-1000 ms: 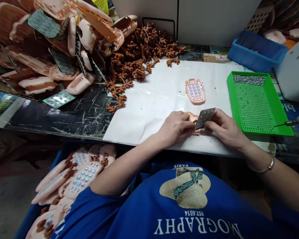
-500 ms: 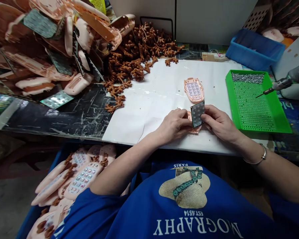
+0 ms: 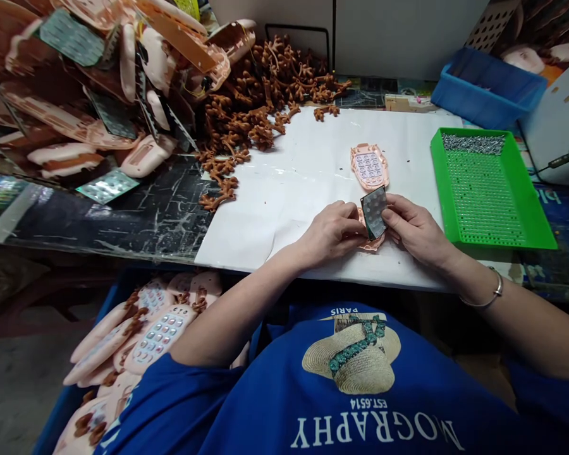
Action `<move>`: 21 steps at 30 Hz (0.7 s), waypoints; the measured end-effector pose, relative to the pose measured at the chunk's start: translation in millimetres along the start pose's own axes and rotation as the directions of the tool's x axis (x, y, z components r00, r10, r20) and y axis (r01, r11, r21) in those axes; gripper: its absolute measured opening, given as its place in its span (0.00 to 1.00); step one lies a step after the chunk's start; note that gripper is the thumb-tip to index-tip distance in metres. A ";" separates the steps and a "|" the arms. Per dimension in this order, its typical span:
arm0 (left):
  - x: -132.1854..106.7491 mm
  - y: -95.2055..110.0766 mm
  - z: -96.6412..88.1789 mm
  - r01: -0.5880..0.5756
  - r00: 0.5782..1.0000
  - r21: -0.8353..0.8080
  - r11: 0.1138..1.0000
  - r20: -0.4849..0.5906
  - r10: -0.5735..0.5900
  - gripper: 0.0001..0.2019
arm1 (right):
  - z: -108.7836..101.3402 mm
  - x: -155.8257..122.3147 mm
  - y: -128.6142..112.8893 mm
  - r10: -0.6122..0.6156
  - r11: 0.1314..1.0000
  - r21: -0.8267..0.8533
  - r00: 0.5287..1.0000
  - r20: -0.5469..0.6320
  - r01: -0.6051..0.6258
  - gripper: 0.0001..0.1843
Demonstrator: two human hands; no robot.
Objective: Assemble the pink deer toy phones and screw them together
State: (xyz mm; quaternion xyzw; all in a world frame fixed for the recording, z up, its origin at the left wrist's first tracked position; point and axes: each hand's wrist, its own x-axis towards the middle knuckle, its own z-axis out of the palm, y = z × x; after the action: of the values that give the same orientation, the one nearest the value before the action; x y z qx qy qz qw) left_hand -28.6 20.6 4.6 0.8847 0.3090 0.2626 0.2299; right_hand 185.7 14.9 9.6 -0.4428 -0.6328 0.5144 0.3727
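My right hand (image 3: 415,229) pinches a dark circuit board (image 3: 374,212) by its right edge, thumb on the face toward me. The board stands tilted over a pink plastic toy-phone shell (image 3: 372,244), which it largely covers. My left hand (image 3: 333,234) is closed at the left side of the board and shell, its fingertips partly hidden; what they pinch I cannot make out. Just beyond the board lies a second pink shell (image 3: 370,167) with a pale keypad set in it.
A green tray (image 3: 533,218) of small screws stands to the right, a blue bin (image 3: 490,88) behind it. An electric screwdriver (image 3: 562,157) hangs at the right edge. Brown branched parts (image 3: 265,95) and piled shells (image 3: 76,120) fill the left. Finished-looking toy phones (image 3: 159,338) lie in a bin below.
The circuit board has tipped a little more over the shell, with both hands staying beside it. The hanging screwdriver has swung to the right, partly out of view.
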 end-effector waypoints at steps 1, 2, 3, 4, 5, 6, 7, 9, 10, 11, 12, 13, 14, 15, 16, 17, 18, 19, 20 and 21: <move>-0.1 0.0 0.1 -0.003 1.000 -0.004 1.000 -0.001 0.003 0.09 | -0.2 0.2 -0.7 -0.006 1.000 -0.024 1.000 0.003 0.006 0.21; -0.2 0.0 0.2 -0.006 1.000 -0.007 1.000 -0.006 0.006 0.09 | -0.2 0.5 -1.6 -0.015 0.999 -0.050 1.000 0.004 0.015 0.21; -0.4 0.0 0.3 -0.007 1.000 -0.011 1.000 -0.012 0.006 0.09 | -0.2 0.7 -2.5 -0.023 0.997 -0.077 1.000 0.007 0.024 0.20; -0.5 0.1 0.4 -0.006 1.000 -0.014 1.000 -0.016 0.006 0.10 | 0.0 0.8 -3.3 -0.031 0.994 -0.101 0.999 0.008 0.032 0.20; -0.6 0.2 0.4 -0.006 1.000 -0.016 1.000 -0.019 0.006 0.10 | 0.3 0.9 -4.1 -0.040 0.992 -0.121 0.999 0.006 0.041 0.19; -0.6 0.4 0.4 -0.008 1.000 -0.016 1.000 -0.022 0.008 0.10 | 0.6 0.8 -4.8 -0.049 0.990 -0.135 0.999 0.001 0.049 0.19; -0.5 0.6 0.3 -0.011 1.000 -0.014 1.000 -0.023 0.010 0.10 | 1.0 0.7 -5.4 -0.057 0.988 -0.147 0.998 -0.008 0.055 0.18; -0.3 1.2 -0.1 -0.012 1.000 -0.008 1.000 -0.022 0.012 0.10 | 1.6 0.4 -6.3 -0.066 0.984 -0.165 0.997 -0.026 0.061 0.17; -0.3 1.5 -0.3 -0.011 1.000 -0.005 1.000 -0.018 0.011 0.09 | 1.8 0.3 -6.8 -0.069 0.983 -0.174 0.997 -0.031 0.062 0.17; -0.2 1.7 -0.4 -0.006 1.000 -0.004 1.000 -0.015 0.006 0.09 | 1.9 0.4 -7.2 -0.071 0.981 -0.184 0.997 -0.031 0.064 0.17; -0.2 1.9 -0.5 -0.002 1.000 -0.004 1.000 -0.012 0.002 0.09 | 1.8 0.7 -7.6 -0.075 0.978 -0.196 0.997 -0.026 0.068 0.17; -0.2 1.9 -0.4 0.002 1.000 -0.007 1.000 -0.014 -0.002 0.09 | 1.7 1.2 -8.0 -0.085 0.974 -0.213 0.996 -0.019 0.079 0.17; -0.3 1.9 -0.1 0.003 1.000 -0.013 1.000 -0.018 -0.003 0.09 | 1.5 1.8 -8.4 -0.104 0.967 -0.235 0.994 -0.012 0.098 0.16; -0.4 1.7 0.3 0.004 1.000 -0.020 1.000 -0.022 -0.004 0.09 | 1.3 2.6 -8.7 -0.130 0.957 -0.263 0.991 -0.008 0.124 0.16; -0.6 1.4 0.7 0.004 1.000 -0.027 1.000 -0.027 -0.005 0.09 | 1.0 3.4 -8.8 -0.159 0.945 -0.291 0.987 -0.005 0.151 0.16; -0.7 1.1 1.1 0.003 0.999 -0.033 0.999 -0.033 -0.004 0.09 | 0.8 4.2 -9.0 -0.181 0.934 -0.313 0.983 -0.002 0.171 0.15; -0.7 0.7 1.4 0.003 0.999 -0.034 0.999 -0.034 -0.004 0.09 | 0.5 4.8 -9.0 -0.189 0.929 -0.323 0.982 0.000 0.179 0.15; -0.7 0.4 1.6 0.001 0.999 -0.030 1.000 -0.034 -0.002 0.09 | 0.3 5.2 -9.0 -0.183 0.932 -0.319 0.983 0.003 0.174 0.15; -0.6 0.1 1.6 -0.002 0.999 -0.024 1.000 -0.034 0.001 0.09 | 0.1 5.4 -9.0 -0.165 0.939 -0.305 0.986 0.006 0.159 0.15; -0.5 -0.2 1.6 -0.009 0.999 -0.020 1.000 -0.035 0.008 0.09 | 0.0 5.4 -8.8 -0.146 0.947 -0.288 0.989 0.009 0.142 0.16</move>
State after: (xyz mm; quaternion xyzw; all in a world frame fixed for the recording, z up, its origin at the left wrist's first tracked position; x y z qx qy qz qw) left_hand -28.1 19.9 3.2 0.8790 0.3064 0.2820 0.2323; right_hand 182.4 19.3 18.4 -0.4479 -0.7292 0.3858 0.3447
